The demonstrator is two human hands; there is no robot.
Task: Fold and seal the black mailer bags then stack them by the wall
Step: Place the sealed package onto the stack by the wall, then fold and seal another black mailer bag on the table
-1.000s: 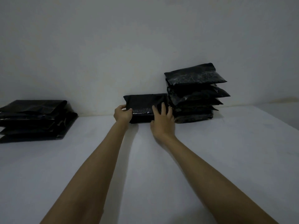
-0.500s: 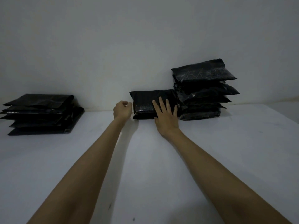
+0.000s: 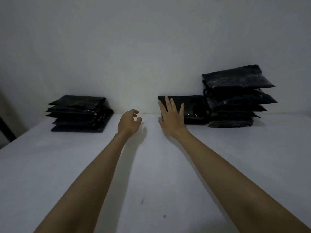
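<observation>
Folded black plastic mailer bag (image 3: 193, 109) parked at the far wall, butting a taller stack of sealed black mailers (image 3: 235, 98) on its right. Probably light, soft, slick; best taken by the short ends. Right hand (image 3: 171, 115) flat on it, fingers straight. Left hand (image 3: 129, 121) loose, holding nothing. Unfolded black bag pile (image 3: 79, 113) far left, plenty of bare white table (image 3: 151, 165) near.

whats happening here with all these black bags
A person is stacking sealed black mailer bags along the wall on a white table. The right hand lies flat against a single bag set by the wall, beside the tall stack. The left hand hangs loosely curled over the table, holding nothing. Another pile of bags sits to the left.
</observation>
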